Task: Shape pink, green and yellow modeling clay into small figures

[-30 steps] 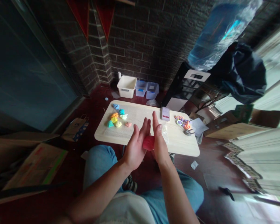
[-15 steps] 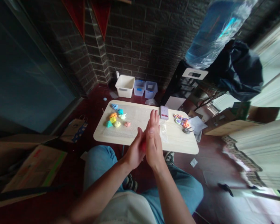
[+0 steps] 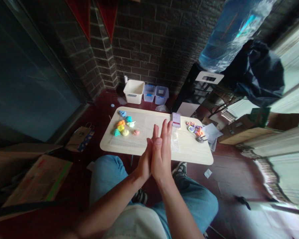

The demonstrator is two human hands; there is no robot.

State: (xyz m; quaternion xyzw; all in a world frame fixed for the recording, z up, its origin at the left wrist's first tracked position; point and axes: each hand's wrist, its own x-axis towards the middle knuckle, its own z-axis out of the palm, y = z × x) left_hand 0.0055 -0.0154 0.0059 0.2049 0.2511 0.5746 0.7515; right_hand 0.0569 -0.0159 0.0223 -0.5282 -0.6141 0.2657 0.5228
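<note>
My left hand [image 3: 145,161] and my right hand [image 3: 162,156] are pressed palm to palm above the near edge of a pale table [image 3: 194,156], fingers straight and pointing away from me. A red lump of modelling clay showed between the palms a moment ago; the hands now hide it. On the table's left lie several soft clay lumps, among them a blue one [image 3: 122,113], a yellow one [image 3: 120,127], a green one [image 3: 117,132] and a pink one [image 3: 136,132].
A phone [image 3: 176,120] lies at the table's far edge. Small coloured clay pieces [image 3: 199,132] sit on the right end. Beyond stand a white bin [image 3: 134,91], clear boxes [image 3: 161,95] and a water dispenser [image 3: 189,99]. Cardboard boxes [image 3: 37,179] are on the left.
My right hand has slid back toward me against the left, whose fingertips now show more. The red clay between the palms has gone out of sight.
</note>
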